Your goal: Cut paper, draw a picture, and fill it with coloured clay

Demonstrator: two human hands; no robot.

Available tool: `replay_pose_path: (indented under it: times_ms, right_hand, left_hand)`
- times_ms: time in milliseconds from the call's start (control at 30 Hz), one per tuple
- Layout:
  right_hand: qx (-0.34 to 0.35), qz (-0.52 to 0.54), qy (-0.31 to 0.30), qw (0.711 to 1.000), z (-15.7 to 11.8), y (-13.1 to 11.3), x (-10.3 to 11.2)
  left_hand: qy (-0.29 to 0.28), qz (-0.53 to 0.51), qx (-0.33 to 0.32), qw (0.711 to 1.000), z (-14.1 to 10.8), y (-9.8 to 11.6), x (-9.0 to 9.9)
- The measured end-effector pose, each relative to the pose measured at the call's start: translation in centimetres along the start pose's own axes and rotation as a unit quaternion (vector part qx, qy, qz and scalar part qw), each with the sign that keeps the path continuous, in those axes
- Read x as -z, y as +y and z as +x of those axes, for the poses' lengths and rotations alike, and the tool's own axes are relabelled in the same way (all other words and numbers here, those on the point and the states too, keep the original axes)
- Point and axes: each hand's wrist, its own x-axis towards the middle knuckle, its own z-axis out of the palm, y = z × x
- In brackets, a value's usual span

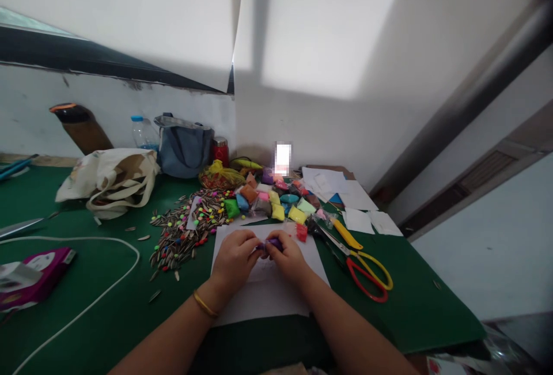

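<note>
Both hands meet over a white sheet of paper (259, 300) on the green table. My left hand (236, 257), with a gold bangle at the wrist, pinches one side of a small purple piece (273, 243). From the other side my right hand (286, 255) has its fingers closed round the same purple piece. Its exact shape is partly hidden by the fingers. Just beyond the paper lie several colourful soft packets (297, 215), and a small red packet (301, 232) rests near the sheet's right corner.
Sunflower seeds with coloured beads (175, 242) are heaped at left. Scissors with red and yellow handles (367, 274) and a yellow cutter (348, 233) lie at right. Behind stand a blue bag (185, 147), cream bag (121, 176) and red jar (220, 150). A white cable (99, 300) curves at left.
</note>
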Motion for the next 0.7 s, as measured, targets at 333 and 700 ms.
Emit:
replay_pose_path:
  times_ms: [333,700]
  right_hand:
    - [0.010,-0.010,0.018,1.000,0.2,-0.5,0.4]
    - [0.051,-0.179,-0.046,0.981,0.3,-0.9,1.6]
  left_hand:
    - [0.005,-0.033,0.038,0.999,-0.1,-1.0,-0.4]
    - [-0.060,-0.206,0.195,0.957,0.0,-0.9,-0.8]
